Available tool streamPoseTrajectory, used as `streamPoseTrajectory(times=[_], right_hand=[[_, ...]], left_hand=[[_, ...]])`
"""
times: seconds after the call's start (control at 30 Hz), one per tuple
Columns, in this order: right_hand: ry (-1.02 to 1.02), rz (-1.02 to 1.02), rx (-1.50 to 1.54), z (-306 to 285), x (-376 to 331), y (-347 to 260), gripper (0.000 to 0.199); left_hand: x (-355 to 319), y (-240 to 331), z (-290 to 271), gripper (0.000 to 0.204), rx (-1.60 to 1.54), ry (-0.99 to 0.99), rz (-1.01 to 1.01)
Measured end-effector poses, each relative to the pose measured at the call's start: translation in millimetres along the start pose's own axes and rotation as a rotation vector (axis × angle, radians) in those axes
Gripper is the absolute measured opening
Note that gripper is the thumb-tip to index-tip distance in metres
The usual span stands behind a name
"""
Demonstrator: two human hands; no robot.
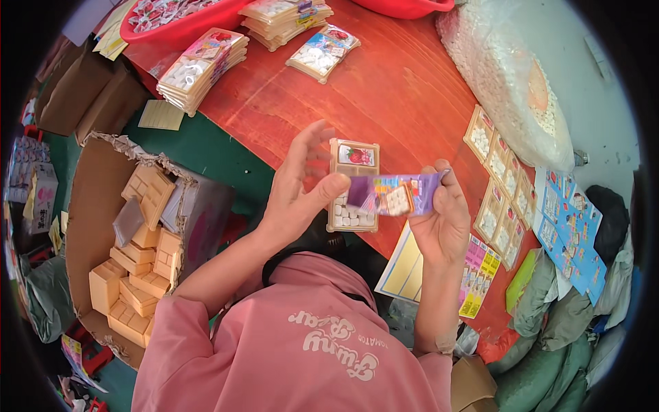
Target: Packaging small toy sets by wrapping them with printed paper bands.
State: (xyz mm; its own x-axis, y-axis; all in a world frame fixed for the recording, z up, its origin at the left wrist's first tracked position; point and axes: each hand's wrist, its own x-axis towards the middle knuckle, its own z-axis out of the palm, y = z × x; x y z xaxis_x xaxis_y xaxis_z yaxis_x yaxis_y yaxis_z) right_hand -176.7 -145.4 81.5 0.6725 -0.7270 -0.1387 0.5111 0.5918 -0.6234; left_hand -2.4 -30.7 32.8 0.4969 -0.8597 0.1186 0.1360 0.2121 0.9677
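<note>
My right hand [443, 223] pinches the right end of a purple printed sleeve [401, 193], a thin packaging wrap with a picture of white pieces on it. My left hand [298, 182] is open, fingers apart, its thumb tip beside the sleeve's left end; whether it touches cannot be told. Under the sleeve, at the table's near edge, lies a tan compartment tray [338, 165] holding a red-and-white sachet [358, 156] and small white pieces [354, 218]. The sleeve covers the tray's middle.
Stacked filled trays [202, 69] stand at the far left beside a red basin [185, 20] of sachets. More filled trays [491, 216] lie at right, near a large bag of white pieces [508, 82] and blue printed sheets [566, 226]. A cardboard box [86, 226] holds tan trays.
</note>
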Motion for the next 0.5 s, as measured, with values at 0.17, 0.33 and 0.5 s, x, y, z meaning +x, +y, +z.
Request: streamPoseTrajectory(times=[0.17,0.33,0.5], right_hand=[[-0.070,0.060,0.145,8.3,8.0,1.3,0.032],[0.266,-0.164,-0.640,-16.9,14.2,11.1,0.031],[0.353,-0.138,-0.906,-33.4,18.3,20.3,0.032]], left_hand=[[4.6,19.0,6.1,0.053,-0.141,-0.254,-0.163],[14.3,4.6,-10.1,0.041,-0.092,-0.070,-0.196],[23.8,-1.7,-13.3,0.042,0.209,-0.038,-0.300]])
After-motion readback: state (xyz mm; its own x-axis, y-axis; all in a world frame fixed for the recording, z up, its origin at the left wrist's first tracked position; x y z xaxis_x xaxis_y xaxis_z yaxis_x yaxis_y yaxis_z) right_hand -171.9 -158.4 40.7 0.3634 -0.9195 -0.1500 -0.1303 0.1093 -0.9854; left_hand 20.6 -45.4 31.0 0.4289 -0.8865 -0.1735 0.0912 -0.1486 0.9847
